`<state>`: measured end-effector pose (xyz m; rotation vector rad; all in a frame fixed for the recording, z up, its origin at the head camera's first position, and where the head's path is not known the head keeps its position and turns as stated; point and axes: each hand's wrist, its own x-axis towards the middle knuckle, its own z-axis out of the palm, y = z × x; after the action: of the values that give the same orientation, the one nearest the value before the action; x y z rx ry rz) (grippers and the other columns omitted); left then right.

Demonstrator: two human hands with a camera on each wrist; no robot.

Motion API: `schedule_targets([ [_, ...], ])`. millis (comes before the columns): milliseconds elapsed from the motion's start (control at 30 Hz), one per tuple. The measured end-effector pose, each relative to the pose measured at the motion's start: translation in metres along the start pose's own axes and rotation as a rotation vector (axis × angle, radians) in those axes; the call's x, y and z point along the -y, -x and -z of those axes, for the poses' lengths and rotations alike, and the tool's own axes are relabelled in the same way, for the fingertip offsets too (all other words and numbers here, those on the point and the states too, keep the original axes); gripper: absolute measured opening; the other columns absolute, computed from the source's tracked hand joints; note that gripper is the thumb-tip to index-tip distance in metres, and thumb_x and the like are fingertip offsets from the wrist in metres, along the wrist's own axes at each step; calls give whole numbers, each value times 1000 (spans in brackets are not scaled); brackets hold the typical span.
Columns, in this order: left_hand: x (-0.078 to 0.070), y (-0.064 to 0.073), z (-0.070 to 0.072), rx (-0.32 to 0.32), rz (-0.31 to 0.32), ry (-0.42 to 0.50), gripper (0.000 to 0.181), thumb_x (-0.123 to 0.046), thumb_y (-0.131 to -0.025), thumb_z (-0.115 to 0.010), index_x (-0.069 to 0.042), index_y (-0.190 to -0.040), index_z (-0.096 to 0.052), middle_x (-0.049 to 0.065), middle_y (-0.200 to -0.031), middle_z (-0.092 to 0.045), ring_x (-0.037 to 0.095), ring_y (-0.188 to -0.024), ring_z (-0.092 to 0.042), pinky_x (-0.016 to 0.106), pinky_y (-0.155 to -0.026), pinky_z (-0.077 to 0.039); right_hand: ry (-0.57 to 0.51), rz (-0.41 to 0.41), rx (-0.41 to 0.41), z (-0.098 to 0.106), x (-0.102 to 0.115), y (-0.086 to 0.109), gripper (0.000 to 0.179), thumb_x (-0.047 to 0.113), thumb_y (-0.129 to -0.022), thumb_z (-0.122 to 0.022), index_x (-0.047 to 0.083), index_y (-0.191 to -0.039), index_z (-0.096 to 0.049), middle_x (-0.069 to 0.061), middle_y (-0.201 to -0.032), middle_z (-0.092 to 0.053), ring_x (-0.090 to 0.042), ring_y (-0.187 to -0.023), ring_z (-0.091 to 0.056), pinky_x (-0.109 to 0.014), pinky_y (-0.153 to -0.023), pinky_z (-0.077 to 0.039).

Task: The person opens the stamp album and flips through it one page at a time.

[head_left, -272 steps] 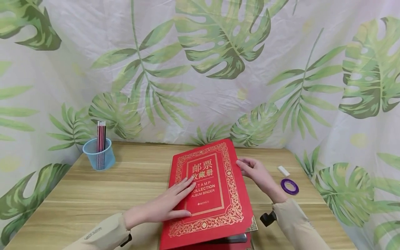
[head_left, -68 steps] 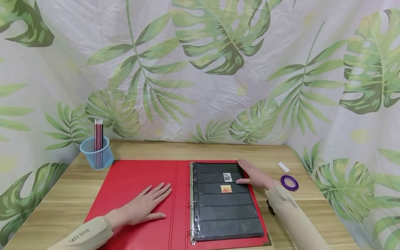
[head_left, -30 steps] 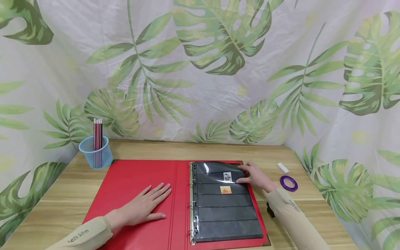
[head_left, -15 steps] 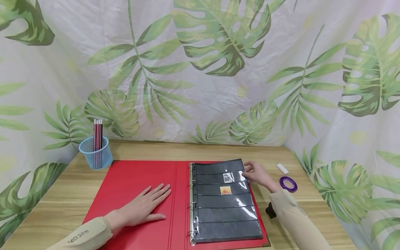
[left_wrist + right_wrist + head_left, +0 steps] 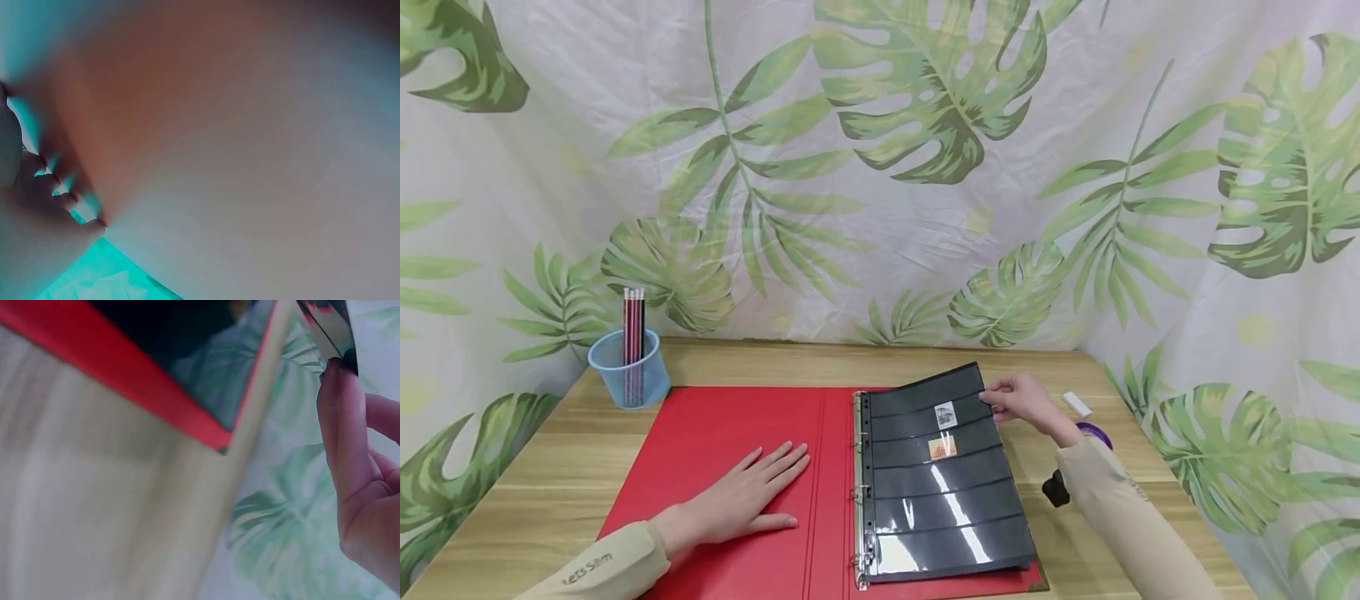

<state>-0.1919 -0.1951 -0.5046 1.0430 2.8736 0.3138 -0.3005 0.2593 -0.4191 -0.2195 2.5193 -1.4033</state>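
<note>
A red stamp album [image 5: 715,425] lies open on the wooden table, its inside cover to the left. Metal rings [image 5: 859,492] along its spine hold a black stamp page [image 5: 936,479] with clear strips. Two stamps sit in it, a grey-and-white stamp [image 5: 945,415] above an orange-yellow stamp [image 5: 942,447]. My right hand [image 5: 1026,404] pinches the page's outer edge near the top corner, which is lifted and bowed. In the right wrist view the red album's corner shows below the raised page. My left hand [image 5: 737,500] rests flat on the inside cover, fingers spread.
A light blue mesh cup [image 5: 628,383] with several pencils [image 5: 633,321] stands at the back left. To the right lie a white eraser-like block [image 5: 1077,404] and a purple tape roll [image 5: 1096,432], partly behind the right forearm. A leaf-print curtain [image 5: 880,208] hangs behind the table.
The album has been opened since the earliest frame. Over the last second my right hand has raised the page's top outer corner; my left hand has stayed put.
</note>
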Motion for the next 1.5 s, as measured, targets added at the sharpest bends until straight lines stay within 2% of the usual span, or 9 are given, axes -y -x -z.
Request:
schedule_targets([
  [200, 1, 1, 0, 0, 3, 16, 86, -70, -91, -47, -13, -155, -35, 8, -162, -34, 37, -149, -31, 63, -117, -28, 45, 3, -26, 9, 35, -1, 34, 14, -96, -64, -14, -115, -65, -12, -96, -75, -5, -70, -67, -24, -67, -61],
  [433, 0, 1, 1, 1, -5, 21, 86, -69, -92, -48, -12, -155, -34, 8, -162, -33, 37, -149, -31, 63, -117, -27, 66, -1, -49, 9, 70, -5, 34, 17, -95, -65, -11, -115, -68, -19, -106, -72, -4, -69, -67, -22, -66, -60],
  [533, 0, 1, 2, 7, -3, 24, 86, -69, -92, -48, -12, -155, -34, 8, -162, -33, 37, -149, -31, 63, -117, -27, 64, 1, -54, 8, 85, -5, 34, 17, -94, -65, -9, -115, -68, -13, -98, -74, -4, -68, -66, -21, -65, -60],
  [667, 1, 1, 2, 15, 2, 34, 87, -70, -91, -48, -13, -155, -33, 8, -163, -32, 36, -150, -30, 63, -117, -26, 69, 4, -53, 6, 103, -6, 33, 19, -94, -66, -8, -113, -69, 2, -83, -70, -4, -66, -64, -21, -65, -59],
  [733, 2, 0, 1, 18, 6, 39, 88, -71, -90, -48, -14, -156, -33, 7, -163, -32, 36, -150, -30, 64, -118, -26, 67, 3, -50, 5, 111, -7, 33, 19, -94, -66, -8, -113, -69, 4, -81, -69, -4, -65, -64, -20, -64, -59],
  [1000, 2, 1, 2, 23, 1, 47, 87, -69, -91, -49, -13, -156, -33, 8, -163, -32, 37, -150, -29, 64, -118, -25, -13, -4, -17, -6, 138, -9, 35, 22, -94, -66, -6, -115, -65, 5, -86, -64, -4, -69, -64, -20, -69, -59],
  [1267, 2, -1, 5, 31, -14, 43, 86, -67, -92, -50, -11, -155, -34, 10, -163, -32, 38, -150, -28, 64, -117, -25, -77, 54, 1, -23, 159, -14, 33, 20, -96, -63, -6, -115, -65, 6, -82, -61, -5, -66, -60, -19, -67, -58],
  [1400, 0, -3, 12, 35, -13, 70, 88, -65, -91, -54, -7, -153, -36, 14, -161, -33, 40, -149, -30, 66, -116, -26, -100, 62, -5, -33, 167, -19, 29, 20, -95, -64, -5, -111, -67, 6, -78, -60, -5, -63, -59, -22, -69, -60],
  [1500, -5, -6, 24, 26, -1, 145, 88, -61, -91, -59, 0, -151, -37, 20, -159, -34, 43, -146, -33, 65, -114, -30, -121, 70, -2, -40, 172, -22, 26, 19, -95, -64, -5, -106, -67, 6, -75, -59, -4, -60, -57, -26, -72, -61],
])
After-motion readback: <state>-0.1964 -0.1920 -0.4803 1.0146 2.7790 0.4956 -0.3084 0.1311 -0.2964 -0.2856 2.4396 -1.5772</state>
